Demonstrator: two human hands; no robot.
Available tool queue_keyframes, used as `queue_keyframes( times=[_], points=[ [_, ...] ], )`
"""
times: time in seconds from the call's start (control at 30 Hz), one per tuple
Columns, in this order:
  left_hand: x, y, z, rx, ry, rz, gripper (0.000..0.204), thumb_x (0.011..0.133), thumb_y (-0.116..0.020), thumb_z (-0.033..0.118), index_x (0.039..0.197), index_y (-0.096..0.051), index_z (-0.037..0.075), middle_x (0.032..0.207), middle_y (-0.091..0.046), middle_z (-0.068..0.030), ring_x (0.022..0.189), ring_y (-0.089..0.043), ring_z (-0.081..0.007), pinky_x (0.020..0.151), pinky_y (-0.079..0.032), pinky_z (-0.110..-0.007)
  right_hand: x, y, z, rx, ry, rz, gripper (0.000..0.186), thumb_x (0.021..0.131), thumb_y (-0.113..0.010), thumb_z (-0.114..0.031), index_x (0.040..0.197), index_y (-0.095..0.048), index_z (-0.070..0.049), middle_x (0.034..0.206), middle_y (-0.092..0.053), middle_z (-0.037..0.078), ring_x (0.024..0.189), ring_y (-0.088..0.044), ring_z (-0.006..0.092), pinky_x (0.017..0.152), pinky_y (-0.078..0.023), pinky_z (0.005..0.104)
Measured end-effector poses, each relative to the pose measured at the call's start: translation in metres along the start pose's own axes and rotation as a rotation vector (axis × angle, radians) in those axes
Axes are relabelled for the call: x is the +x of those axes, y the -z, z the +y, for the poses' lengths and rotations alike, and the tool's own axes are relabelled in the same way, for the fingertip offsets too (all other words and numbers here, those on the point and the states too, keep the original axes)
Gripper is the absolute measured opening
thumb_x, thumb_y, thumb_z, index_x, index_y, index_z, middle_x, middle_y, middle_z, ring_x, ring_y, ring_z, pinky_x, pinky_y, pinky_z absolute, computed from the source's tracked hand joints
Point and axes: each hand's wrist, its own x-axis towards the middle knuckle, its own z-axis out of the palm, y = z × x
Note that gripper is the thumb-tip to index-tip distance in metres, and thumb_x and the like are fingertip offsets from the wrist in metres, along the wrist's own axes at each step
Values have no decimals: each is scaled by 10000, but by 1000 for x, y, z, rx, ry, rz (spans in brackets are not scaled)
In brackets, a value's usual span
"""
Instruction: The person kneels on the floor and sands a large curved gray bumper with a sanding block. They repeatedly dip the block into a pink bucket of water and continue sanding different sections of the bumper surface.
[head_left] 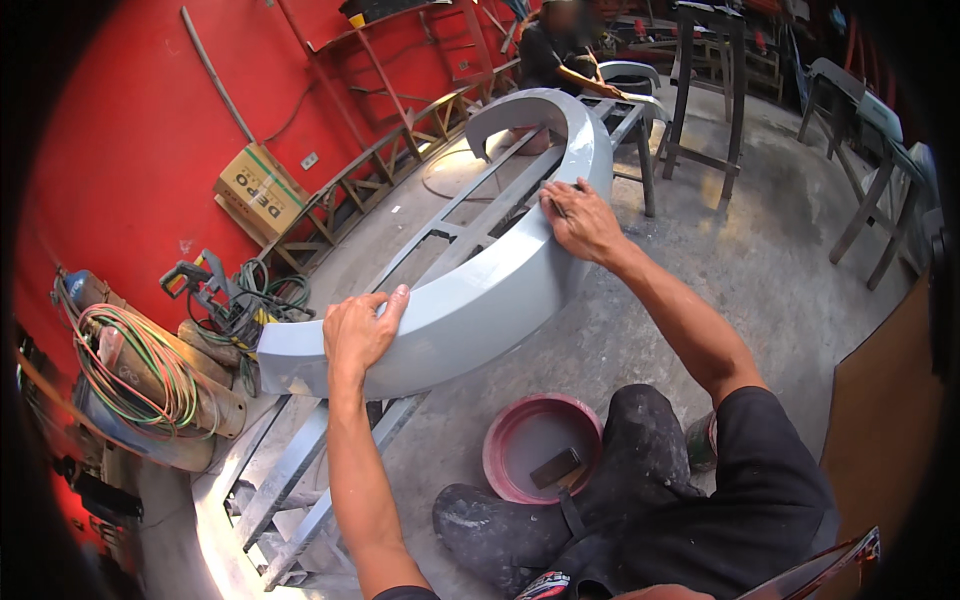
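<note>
A long, grey, curved fender flare point(490, 275) lies across a metal stand point(290, 470) in front of me. My left hand point(358, 335) grips its near left part, the thumb pointing up along the face and the fingers over the upper edge. Farther along the curve, my right hand point(582, 222) presses on the upper edge with bent fingers. Something small and dark shows at those fingers, too little of it to name. Between my knees stands a reddish basin point(490, 455) of cloudy water, with a dark rectangular block point(556, 467) in it.
Gas cylinders point(225, 405) with coiled hoses point(150, 370) and a pressure washer point(205, 290) stand at the left. A cardboard box point(262, 190) leans by the red wall. Another person point(555, 50) works at the far end. Metal stands point(705, 95) are at the right.
</note>
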Motion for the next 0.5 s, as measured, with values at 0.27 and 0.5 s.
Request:
queue_keyframes(
  times=[0.27, 0.5],
  points=[
    [-5, 0, -11, 8, -19, 16, 682, 926, -575, 671, 1004, -813, 37, 841, -743, -213, 867, -700, -361, 929, -460, -431, -8, 5, -25, 147, 129, -68, 438, 1085, -417, -337, 1330, -659, -65, 1399, -649, 116, 1366, -556, 267, 1247, -258, 536],
    [-10, 5, -9, -27, 26, -41, 764, 849, -601, 762, 1017, -823, 51, 900, -766, -221, 908, -728, -354, 937, -497, -437, -12, -5, -35, 66, 84, -73, 430, 1076, -411, -266, 1368, -622, -32, 1460, -595, 156, 1410, -502, 320, 1250, -274, 501]
  ],
)
